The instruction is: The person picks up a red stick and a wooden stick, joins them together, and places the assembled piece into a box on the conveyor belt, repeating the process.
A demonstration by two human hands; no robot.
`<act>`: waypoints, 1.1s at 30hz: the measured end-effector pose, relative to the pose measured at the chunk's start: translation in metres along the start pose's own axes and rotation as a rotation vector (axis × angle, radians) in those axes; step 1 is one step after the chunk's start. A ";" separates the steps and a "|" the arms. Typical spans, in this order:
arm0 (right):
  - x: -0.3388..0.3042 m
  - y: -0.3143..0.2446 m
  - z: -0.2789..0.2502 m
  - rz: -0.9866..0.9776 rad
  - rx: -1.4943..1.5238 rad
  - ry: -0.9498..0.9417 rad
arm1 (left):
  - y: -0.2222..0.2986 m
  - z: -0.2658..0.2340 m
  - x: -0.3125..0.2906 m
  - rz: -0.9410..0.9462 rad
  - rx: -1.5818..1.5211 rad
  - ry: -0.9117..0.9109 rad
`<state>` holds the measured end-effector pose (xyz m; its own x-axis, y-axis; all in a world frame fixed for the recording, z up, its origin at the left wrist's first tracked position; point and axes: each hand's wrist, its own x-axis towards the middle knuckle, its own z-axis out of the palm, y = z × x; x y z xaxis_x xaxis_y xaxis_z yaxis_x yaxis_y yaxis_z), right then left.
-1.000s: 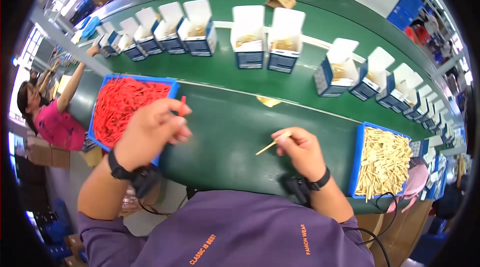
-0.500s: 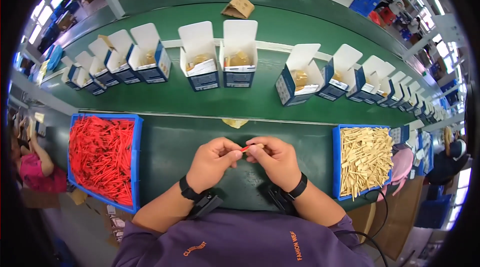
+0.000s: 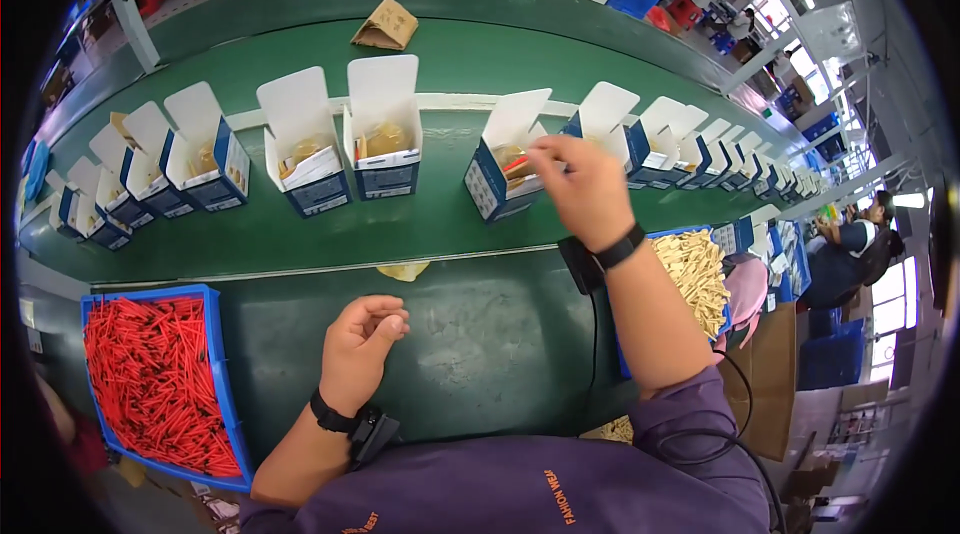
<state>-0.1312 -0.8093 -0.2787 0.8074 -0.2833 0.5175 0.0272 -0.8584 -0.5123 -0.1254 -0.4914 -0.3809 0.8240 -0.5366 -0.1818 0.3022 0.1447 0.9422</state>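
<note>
My right hand (image 3: 588,189) reaches forward over an open white-and-blue carton (image 3: 508,179) with its lid flap up. Its fingers pinch a thin red stick (image 3: 516,163) at the carton's mouth. A yellowish item and white paper are inside the carton, partly hidden by the hand. My left hand (image 3: 360,346) hovers over the near green worktop, its fingers curled in toward the thumb, and no object shows in them. To its left is a blue tray (image 3: 213,334) of thin red sticks with black parts (image 3: 155,374).
More open cartons (image 3: 305,169) stand in a row left and right along the green bench. A second blue bin of pale wooden pieces (image 3: 690,274) lies partly behind my right forearm. A brown paper piece (image 3: 386,24) sits farther back; a yellowish scrap (image 3: 404,271) lies nearer.
My hands have parted. The right one has carried the red stick forward and right to a carton, while the left has drawn back a little. The whole view has shifted to the right.
</note>
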 end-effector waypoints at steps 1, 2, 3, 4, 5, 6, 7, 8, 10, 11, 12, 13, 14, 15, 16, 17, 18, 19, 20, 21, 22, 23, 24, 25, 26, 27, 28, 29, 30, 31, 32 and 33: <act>0.004 0.007 0.007 -0.175 -0.057 -0.093 | -0.002 0.001 0.002 0.005 0.020 0.000; 0.002 0.009 0.009 -0.166 -0.058 -0.079 | -0.005 0.002 0.001 0.008 0.038 -0.002; -0.001 0.011 0.010 -0.154 -0.073 -0.121 | -0.008 0.002 0.001 0.011 0.058 -0.006; -0.004 0.014 0.012 -0.144 -0.082 -0.166 | -0.009 0.002 0.000 0.012 0.072 -0.015; -0.006 0.017 0.015 -0.133 -0.091 -0.210 | -0.010 0.002 -0.002 0.016 0.095 0.012; -0.009 0.018 0.018 -0.123 -0.087 -0.195 | -0.010 0.002 -0.003 0.019 0.119 0.037; -0.014 0.016 0.017 -0.124 -0.106 -0.148 | -0.010 0.004 -0.004 0.021 0.137 0.053; -0.018 0.014 0.018 -0.124 -0.125 -0.102 | -0.010 0.005 -0.003 0.020 0.148 0.034; -0.025 0.014 0.024 -0.112 -0.135 -0.049 | -0.012 0.006 -0.004 0.031 0.141 0.063; -0.027 0.015 0.028 -0.126 -0.138 -0.018 | -0.011 0.007 -0.005 0.038 0.138 0.081; -0.028 0.016 0.031 -0.141 -0.144 0.012 | -0.009 0.010 -0.004 0.036 0.149 0.072; -0.029 0.017 0.033 -0.158 -0.149 0.041 | -0.006 0.013 -0.005 0.028 0.177 0.081; -0.029 0.018 0.034 -0.149 -0.142 0.048 | -0.001 0.014 -0.008 0.019 0.206 0.096; -0.028 0.017 0.035 -0.131 -0.190 -0.037 | 0.004 0.015 -0.012 0.011 0.234 0.112; -0.027 0.017 0.035 -0.113 -0.238 -0.121 | 0.012 0.013 -0.019 0.011 0.244 0.111; -0.025 0.017 0.036 -0.099 -0.285 -0.208 | 0.021 0.011 -0.027 0.020 0.292 0.138; -0.022 0.019 0.037 -0.090 -0.290 -0.203 | 0.032 0.010 -0.036 0.028 0.335 0.151; -0.018 0.022 0.039 -0.106 -0.293 -0.270 | 0.043 0.003 -0.047 0.046 0.419 0.183; -0.014 0.025 0.042 -0.121 -0.296 -0.338 | 0.056 -0.009 -0.058 0.065 0.503 0.212; -0.012 0.025 0.040 -0.141 -0.302 -0.406 | 0.072 -0.024 -0.072 0.047 0.625 0.296; -0.013 0.025 0.036 -0.129 -0.314 -0.402 | 0.081 -0.045 -0.081 0.029 0.748 0.377; -0.013 0.025 0.032 -0.139 -0.233 -0.328 | 0.080 -0.078 -0.091 0.117 0.815 0.423; -0.014 0.026 0.027 -0.147 -0.154 -0.254 | 0.077 -0.112 -0.096 0.205 0.880 0.466; -0.015 0.022 0.025 -0.168 -0.066 -0.187 | 0.076 -0.135 -0.103 0.203 0.874 0.467; -0.015 0.015 0.015 -0.176 -0.061 -0.198 | 0.077 -0.154 -0.114 0.214 1.221 0.457; -0.017 0.012 -0.005 -0.200 -0.032 -0.103 | 0.077 -0.172 -0.123 0.215 1.569 0.430; -0.023 0.014 -0.027 -0.207 -0.012 -0.013 | 0.075 -0.188 -0.125 0.210 1.912 0.365; -0.030 0.022 -0.048 -0.125 0.001 -0.017 | 0.075 -0.203 -0.126 0.194 1.907 0.348; -0.037 0.032 -0.069 -0.039 0.016 -0.021 | 0.076 -0.217 -0.125 0.149 1.846 0.344; -0.040 0.037 -0.092 0.054 -0.041 -0.101 | 0.078 -0.231 -0.128 0.099 1.789 0.347; -0.044 0.044 -0.114 0.147 -0.101 -0.179 | 0.079 -0.239 -0.132 0.054 1.732 0.350; -0.051 0.060 -0.133 0.195 -0.163 -0.227 | 0.080 -0.244 -0.129 0.051 1.728 0.330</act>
<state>-0.2491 -0.9037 -0.2444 0.8991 -0.3625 0.2453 -0.2208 -0.8596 -0.4608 -0.0905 -0.2074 -0.3503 0.9354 -0.3531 0.0163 -0.3529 -0.9303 0.1003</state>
